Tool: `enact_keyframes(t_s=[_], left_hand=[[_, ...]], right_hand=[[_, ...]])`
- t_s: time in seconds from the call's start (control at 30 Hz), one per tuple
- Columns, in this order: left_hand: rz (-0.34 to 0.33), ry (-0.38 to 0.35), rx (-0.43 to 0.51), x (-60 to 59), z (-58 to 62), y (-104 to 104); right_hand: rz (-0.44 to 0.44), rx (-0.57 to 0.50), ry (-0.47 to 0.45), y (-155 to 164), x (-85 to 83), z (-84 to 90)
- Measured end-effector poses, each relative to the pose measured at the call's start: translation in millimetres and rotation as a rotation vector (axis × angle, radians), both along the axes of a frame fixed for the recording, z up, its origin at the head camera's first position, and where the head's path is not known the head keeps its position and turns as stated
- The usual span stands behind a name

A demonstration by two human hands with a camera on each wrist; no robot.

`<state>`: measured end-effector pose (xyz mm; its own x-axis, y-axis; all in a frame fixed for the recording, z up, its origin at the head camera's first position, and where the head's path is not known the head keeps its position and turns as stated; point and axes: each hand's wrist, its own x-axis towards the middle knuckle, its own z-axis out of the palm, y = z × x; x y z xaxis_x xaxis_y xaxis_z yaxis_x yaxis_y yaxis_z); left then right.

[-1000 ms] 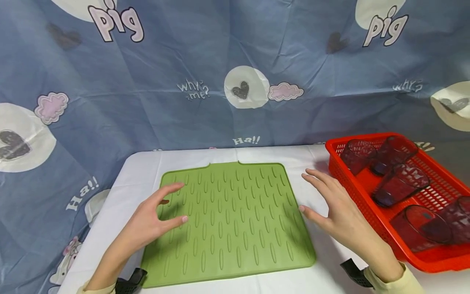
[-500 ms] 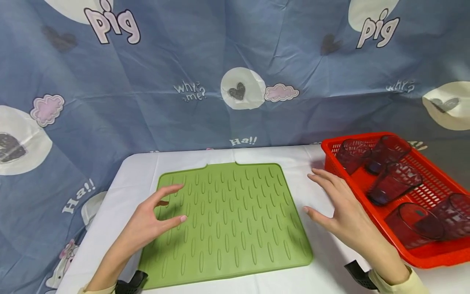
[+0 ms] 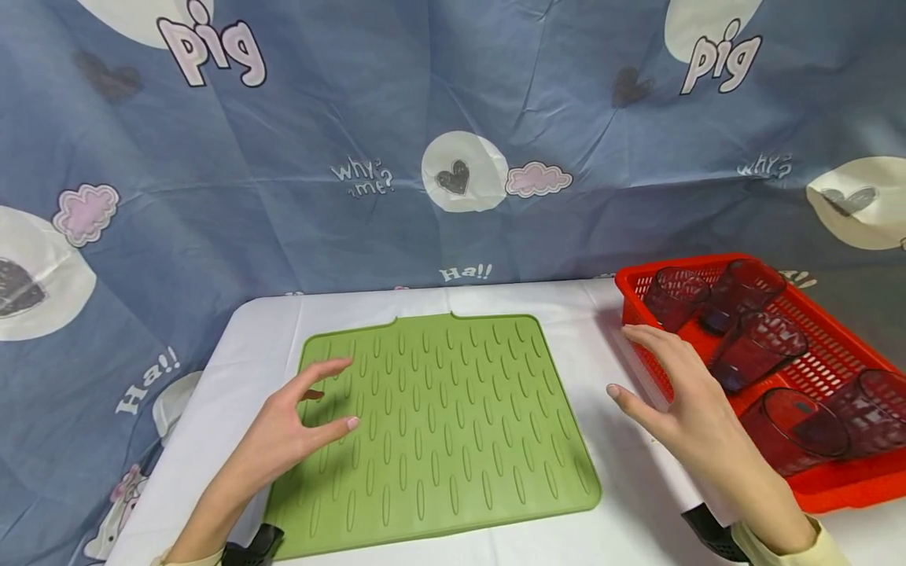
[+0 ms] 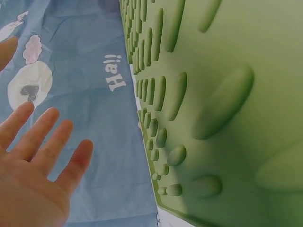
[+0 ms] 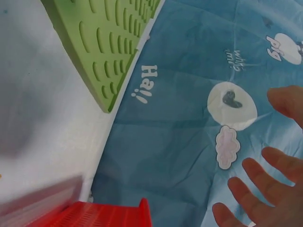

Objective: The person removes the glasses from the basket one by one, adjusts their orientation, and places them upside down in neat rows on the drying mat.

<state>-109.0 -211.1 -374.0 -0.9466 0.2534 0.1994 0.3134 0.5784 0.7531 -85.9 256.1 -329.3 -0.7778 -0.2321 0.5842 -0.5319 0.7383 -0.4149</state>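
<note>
A green ridged mat (image 3: 439,424) lies flat on the white table. Over its left edge hovers my left hand (image 3: 283,428), thumb and fingers spread apart and nothing between them; the left wrist view shows the same hand (image 4: 38,179) with its fingers extended. My right hand (image 3: 690,393) is held in the air at the left side of a red plastic basket (image 3: 842,314), covering part of its rim. Its fingers are parted and hold nothing. Inside the basket are several clear drinking glasses, among them one tilted glass (image 3: 760,350) and another near the front (image 3: 796,432).
A blue printed cloth (image 3: 318,220) hangs behind the table. White tablecloth (image 3: 587,338) shows between mat and basket. In the right wrist view, the basket's red rim (image 5: 113,215) appears at the bottom and a corner of the mat (image 5: 102,56) at the top.
My right hand has moved right, from beside the mat toward the basket. The left hand has stayed over the mat's left edge. The head view has shifted slightly.
</note>
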Motion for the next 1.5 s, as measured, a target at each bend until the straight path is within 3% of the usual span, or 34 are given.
enact_keyframes(t_s=[0.17,0.3,0.5,0.87,1.2,1.5], left_hand=[[0.004,-0.015,-0.011,-0.3,-0.7,0.5],[0.008,-0.033,-0.015,0.4,-1.5,1.2],[0.002,-0.042,-0.005,1.3,-3.9,1.7],[-0.008,-0.083,-0.007,3.3,-3.9,3.0],[-0.012,-0.096,-0.008,3.0,-5.6,2.4],[-0.036,-0.064,0.012,0.8,-6.1,4.3]], right_hand=[[-0.045,-0.072,-0.085,5.0,4.1,2.4],[-0.077,-0.154,-0.210,8.5,5.5,4.4],[-0.041,-0.254,-0.341,16.6,7.3,8.7],[0.069,-0.349,-0.329,27.9,11.6,15.8],[0.015,-0.304,-0.315,41.8,16.0,23.9],[-0.075,-0.234,-0.295,59.6,20.9,25.8]])
